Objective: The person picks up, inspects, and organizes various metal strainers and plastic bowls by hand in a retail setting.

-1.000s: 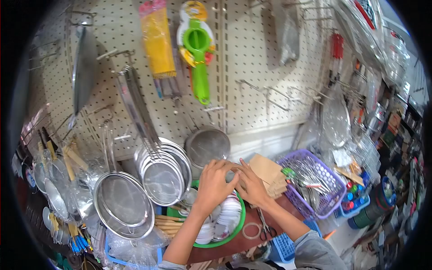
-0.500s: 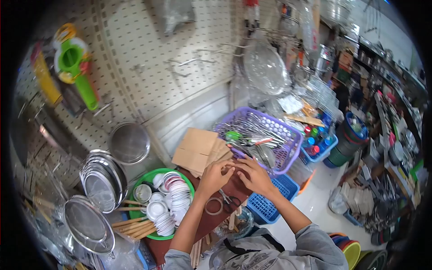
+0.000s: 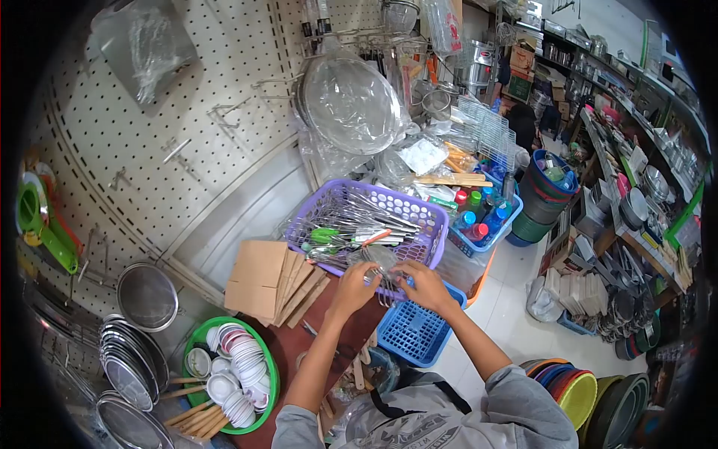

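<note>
Both my hands are raised over the near edge of a purple basket [image 3: 441, 224] full of metal utensils. Between them is a small bunch of metal forks [image 3: 384, 290], tines pointing down toward me. My left hand [image 3: 354, 288] grips the bunch from the left with thumb and fingers closed. From the right, my right hand [image 3: 425, 286] pinches it, fingers bent inward. A greyish see-through item [image 3: 380, 258] lies just beyond my fingertips at the basket. Below my hands is a blue basket [image 3: 415, 333], partly overlapped by my right forearm.
Flattened cardboard pieces [image 3: 258, 280] lie left of my hands on a reddish-brown surface [image 3: 295, 344]. A green basin [image 3: 273, 374] holds white dishes and wooden-handled tools. Strainers [image 3: 146, 295] hang at left. Coloured bottles [image 3: 479, 213] stand in a blue basket behind; stacked tubs [image 3: 572, 396] sit at right.
The view has swung to the right, so the baskets and basin sit farther left. Fork tines now show between my hands, where no utensil showed clearly before.
</note>
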Motion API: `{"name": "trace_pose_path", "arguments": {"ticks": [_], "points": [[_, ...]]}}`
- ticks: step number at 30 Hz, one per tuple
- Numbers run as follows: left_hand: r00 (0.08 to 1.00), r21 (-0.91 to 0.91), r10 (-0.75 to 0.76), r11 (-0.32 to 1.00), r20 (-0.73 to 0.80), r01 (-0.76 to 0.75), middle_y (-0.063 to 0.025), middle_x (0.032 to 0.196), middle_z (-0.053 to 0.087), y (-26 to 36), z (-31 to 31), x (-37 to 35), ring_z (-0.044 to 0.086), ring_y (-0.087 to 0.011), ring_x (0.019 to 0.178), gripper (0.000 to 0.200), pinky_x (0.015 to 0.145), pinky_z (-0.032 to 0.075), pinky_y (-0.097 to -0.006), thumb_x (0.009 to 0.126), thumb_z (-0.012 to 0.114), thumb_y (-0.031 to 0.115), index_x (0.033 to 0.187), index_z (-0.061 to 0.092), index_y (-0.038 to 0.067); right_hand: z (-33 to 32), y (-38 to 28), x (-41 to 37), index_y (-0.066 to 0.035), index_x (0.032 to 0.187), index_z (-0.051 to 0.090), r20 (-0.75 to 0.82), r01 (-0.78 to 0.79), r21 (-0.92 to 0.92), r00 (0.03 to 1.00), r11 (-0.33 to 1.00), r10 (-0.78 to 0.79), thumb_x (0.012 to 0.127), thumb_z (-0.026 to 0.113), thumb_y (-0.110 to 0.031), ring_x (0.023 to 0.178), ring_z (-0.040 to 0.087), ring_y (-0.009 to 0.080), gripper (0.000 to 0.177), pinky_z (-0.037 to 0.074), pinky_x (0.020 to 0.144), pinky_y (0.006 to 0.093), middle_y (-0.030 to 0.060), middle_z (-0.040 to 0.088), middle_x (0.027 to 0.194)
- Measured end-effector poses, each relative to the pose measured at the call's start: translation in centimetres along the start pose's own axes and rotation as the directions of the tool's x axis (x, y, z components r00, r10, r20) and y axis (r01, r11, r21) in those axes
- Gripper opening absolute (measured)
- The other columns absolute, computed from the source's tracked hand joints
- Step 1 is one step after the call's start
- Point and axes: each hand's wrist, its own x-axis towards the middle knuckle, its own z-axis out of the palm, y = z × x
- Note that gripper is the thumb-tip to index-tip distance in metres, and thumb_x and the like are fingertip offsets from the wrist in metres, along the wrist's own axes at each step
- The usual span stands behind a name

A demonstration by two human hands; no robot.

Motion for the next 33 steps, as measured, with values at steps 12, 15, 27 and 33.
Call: {"name": "trace_pose_path", "arguments": {"ticks": [12,15,27,33], "points": [[0.998,0.172,0.011,0.985,-0.060,0.000,-0.0236,0.143,0.054,-5.5,4.4,3.9,0.050,-0.0432,0.136,0.053,0.115,0.040,-0.0484,0.091,0.061,0.004,0.143,0.051,0.000,2.2,7.6,6.3,-0.030,0.165,0.027,0.453,0.043,-0.023,0.891,0.999,-0.028,0.077,0.084,-0.025,0.143,0.045,0.0476,0.105,0.046,0.114,0.0503,0.0288,0.035,0.161],[0.999,0.236,0.029,0.972,-0.039,-0.019,-0.0241,0.146,0.052,-6.2,4.5,4.2,0.051,-0.0437,0.135,0.057,0.115,0.040,-0.0493,0.091,0.056,0.003,0.147,0.047,-0.001,2.5,8.1,7.8,-0.032,0.167,0.022,0.549,0.006,0.008,0.836,1.000,-0.010,0.072,0.087,-0.031,0.148,0.039,0.0482,0.115,0.042,0.118,0.0498,0.0312,0.029,0.164],[0.995,0.267,-0.014,0.963,-0.097,0.040,-0.0220,0.149,0.050,-5.8,4.8,4.7,0.049,-0.0424,0.136,0.065,0.115,0.041,-0.0491,0.091,0.054,0.005,0.154,0.040,0.001,2.7,11.6,11.6,-0.026,0.161,0.041,0.371,0.185,0.340,0.874,0.922,-0.312,0.068,0.084,-0.034,0.144,0.047,0.0414,0.102,0.039,0.120,0.0456,0.0235,0.046,0.158],[0.988,0.160,-0.084,0.982,-0.127,0.104,-0.0183,0.147,0.053,-5.1,4.5,4.8,0.050,-0.0399,0.136,0.063,0.114,0.042,-0.0477,0.090,0.060,0.007,0.152,0.048,0.007,2.2,10.1,11.4,-0.025,0.149,0.058,0.313,0.210,0.147,0.917,0.967,-0.247,0.067,0.079,-0.042,0.128,0.062,0.0384,0.086,0.048,0.112,0.0462,0.0153,0.058,0.150]]}}
